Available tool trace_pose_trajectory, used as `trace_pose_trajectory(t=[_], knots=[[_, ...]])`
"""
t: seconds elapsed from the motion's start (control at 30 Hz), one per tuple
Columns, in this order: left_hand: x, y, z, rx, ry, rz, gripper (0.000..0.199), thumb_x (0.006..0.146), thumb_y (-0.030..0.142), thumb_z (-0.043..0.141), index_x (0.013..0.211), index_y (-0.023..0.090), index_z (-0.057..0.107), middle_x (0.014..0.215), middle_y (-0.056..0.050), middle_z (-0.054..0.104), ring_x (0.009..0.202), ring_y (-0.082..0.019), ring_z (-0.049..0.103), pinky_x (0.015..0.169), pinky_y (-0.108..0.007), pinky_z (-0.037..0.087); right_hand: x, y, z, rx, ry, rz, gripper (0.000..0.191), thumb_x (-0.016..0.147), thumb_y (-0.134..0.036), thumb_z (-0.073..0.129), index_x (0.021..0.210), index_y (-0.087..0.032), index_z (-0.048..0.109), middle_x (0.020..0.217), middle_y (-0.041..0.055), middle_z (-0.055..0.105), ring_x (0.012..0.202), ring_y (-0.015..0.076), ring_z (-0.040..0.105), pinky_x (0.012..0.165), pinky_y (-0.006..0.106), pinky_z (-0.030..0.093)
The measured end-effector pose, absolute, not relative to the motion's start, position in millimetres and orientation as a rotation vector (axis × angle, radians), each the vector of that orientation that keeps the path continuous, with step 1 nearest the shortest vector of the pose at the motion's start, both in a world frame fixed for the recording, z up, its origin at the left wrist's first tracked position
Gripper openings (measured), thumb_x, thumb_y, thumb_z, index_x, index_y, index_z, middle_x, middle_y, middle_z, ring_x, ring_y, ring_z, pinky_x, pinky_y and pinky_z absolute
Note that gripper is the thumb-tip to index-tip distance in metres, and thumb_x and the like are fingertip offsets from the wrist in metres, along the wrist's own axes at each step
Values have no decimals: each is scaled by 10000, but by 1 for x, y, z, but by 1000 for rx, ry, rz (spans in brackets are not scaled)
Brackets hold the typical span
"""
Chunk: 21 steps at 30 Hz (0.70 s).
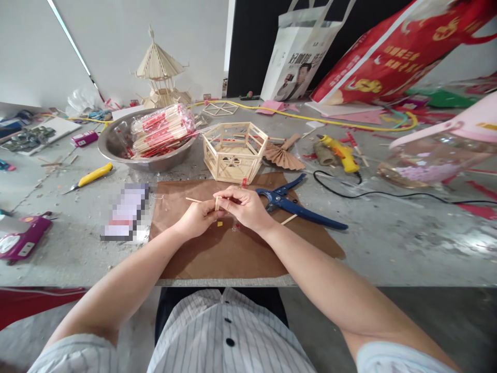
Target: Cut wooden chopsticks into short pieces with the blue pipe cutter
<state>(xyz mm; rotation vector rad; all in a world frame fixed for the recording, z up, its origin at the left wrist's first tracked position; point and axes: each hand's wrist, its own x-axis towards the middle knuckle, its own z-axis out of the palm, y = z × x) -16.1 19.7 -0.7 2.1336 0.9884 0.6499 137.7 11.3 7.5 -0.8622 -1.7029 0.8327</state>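
Observation:
Over a brown sheet [186, 254], my left hand [197, 217] and my right hand [246, 207] meet, both closed on small wooden sticks [217, 203] pinched between their fingertips. How many sticks they hold cannot be made out. A thin stick [193, 200] lies by the left fingers, and another [289, 219] is to the right on the sheet. Just beyond my hands stands a hexagonal wooden frame [235, 155] with open sides. Blue cutters [306, 207] lie right of my right hand. A tiny yellow piece [220, 224] is below the fingers.
A metal bowl [155, 165] holds wrapped sticks, with a wooden pagoda model [159, 67] behind it. A yellow knife [95, 174] and a blurred phone [126, 211] lie left. At right are a yellow glue gun [341, 154], its black cord and a pink-topped clear container [430, 155].

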Motion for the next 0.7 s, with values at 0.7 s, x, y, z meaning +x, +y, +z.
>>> trace_pose_trajectory(t=[0.7], knots=[[-21,31,6,1152,1053,890,231,633,288,618,764,119,532,727,-43,614,642,-123,589,595,-251,457,152,22,0,-1519,-2418,193,141,750,-236,464,768,-177,590,808,59,610,744,163,565,619,242,376]])
